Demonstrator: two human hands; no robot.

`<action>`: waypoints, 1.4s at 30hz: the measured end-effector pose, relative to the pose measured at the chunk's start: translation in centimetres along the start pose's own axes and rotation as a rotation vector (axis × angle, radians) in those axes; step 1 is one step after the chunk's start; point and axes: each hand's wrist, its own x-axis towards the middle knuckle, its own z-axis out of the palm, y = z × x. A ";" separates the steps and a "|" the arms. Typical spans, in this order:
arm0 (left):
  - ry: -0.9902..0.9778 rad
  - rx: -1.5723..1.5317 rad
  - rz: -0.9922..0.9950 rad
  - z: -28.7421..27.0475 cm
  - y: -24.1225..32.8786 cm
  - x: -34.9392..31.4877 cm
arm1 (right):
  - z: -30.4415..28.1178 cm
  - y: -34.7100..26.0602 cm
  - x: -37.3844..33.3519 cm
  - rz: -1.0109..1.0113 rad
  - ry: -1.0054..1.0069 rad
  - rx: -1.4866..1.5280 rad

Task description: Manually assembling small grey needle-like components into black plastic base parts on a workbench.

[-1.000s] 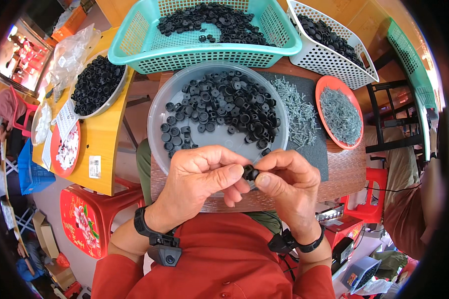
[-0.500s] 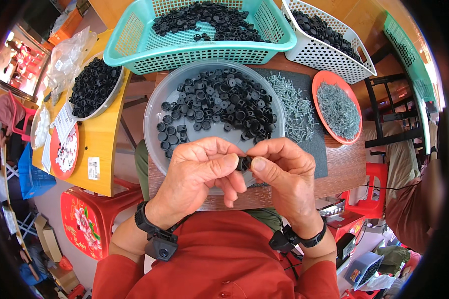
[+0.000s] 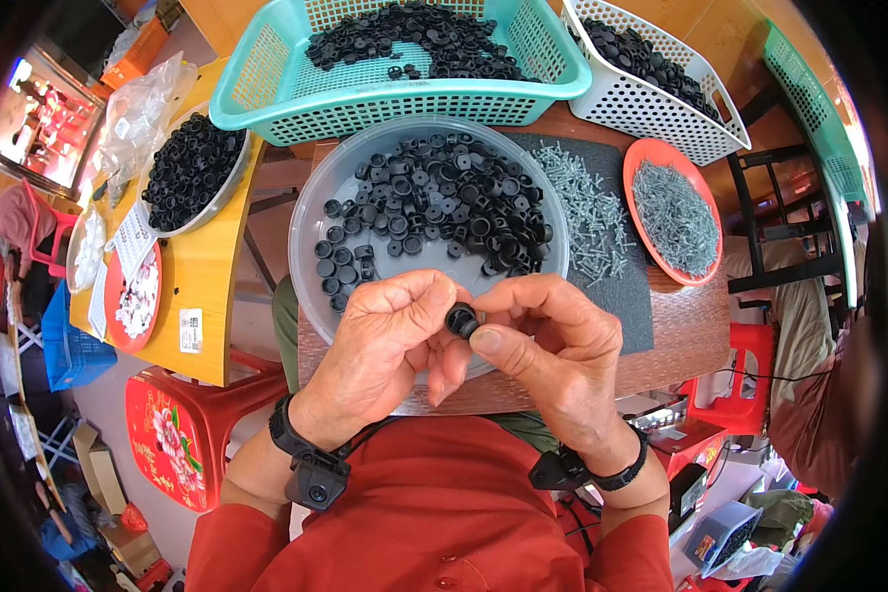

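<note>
A small round black plastic part (image 3: 460, 320) is held between my two hands, above the near rim of a clear plastic tub (image 3: 402, 264). The thumb and forefinger of my right hand (image 3: 562, 340) pinch its right side. My left hand (image 3: 385, 340) has its thumb and curled fingers closed at the part's left side. The ring-like end of the part shows; its underside is hidden by fingers. Inside the tub lie many loose black round caps (image 3: 444, 202), some flat discs, some hollow.
Screws (image 3: 587, 212) lie loose on a dark mat (image 3: 633, 316), beside a red plate of screws (image 3: 673, 222). Behind stand a teal basket (image 3: 405, 118) and a white basket (image 3: 651, 123) of black parts. A bowl of black parts (image 3: 195, 168) sits on the yellow table (image 3: 217, 296) at left.
The black part has turned between my fingers, so its ring-like end now shows. My hands have shifted slightly, and the left thumb has drawn back from the part's front.
</note>
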 end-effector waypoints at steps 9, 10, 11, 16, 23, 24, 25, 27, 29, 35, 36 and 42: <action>0.032 0.055 0.021 0.0 -0.1 -0.2 | 0.6 0.3 0.1 -0.153 0.064 -0.167; 0.011 0.049 0.019 -0.2 -0.1 -0.2 | 0.6 0.4 0.2 -0.203 0.065 -0.210; 0.015 0.046 0.024 -0.3 -0.1 -0.2 | 0.6 0.4 0.3 -0.203 0.058 -0.211; 0.035 0.043 -0.019 -0.4 -0.1 0.0 | 0.7 0.4 0.6 -0.483 0.060 -0.484; 0.057 0.094 0.024 -0.1 -0.3 -0.1 | 0.9 0.8 0.6 -0.494 0.065 -0.448; 0.050 0.098 0.021 -0.1 -0.3 -0.1 | 0.9 0.8 0.5 -0.490 0.071 -0.432; 0.043 0.102 0.017 -0.1 -0.2 -0.2 | 0.9 0.9 0.5 -0.487 0.076 -0.417; 0.049 0.113 0.029 -0.1 -0.2 -0.2 | 0.8 1.1 0.4 -0.456 0.078 -0.379; 0.057 0.123 0.042 -0.2 -0.1 -0.2 | 0.8 1.3 0.3 -0.425 0.078 -0.342; 0.055 0.140 0.071 0.1 0.2 -0.3 | 0.8 1.7 -0.2 -0.309 0.100 -0.227; 0.068 0.111 0.065 0.3 0.3 -0.3 | 0.8 1.8 -0.2 -0.280 0.110 -0.209; 0.048 0.089 0.088 -0.2 0.1 -0.5 | 0.8 2.4 -0.2 -0.242 0.092 -0.105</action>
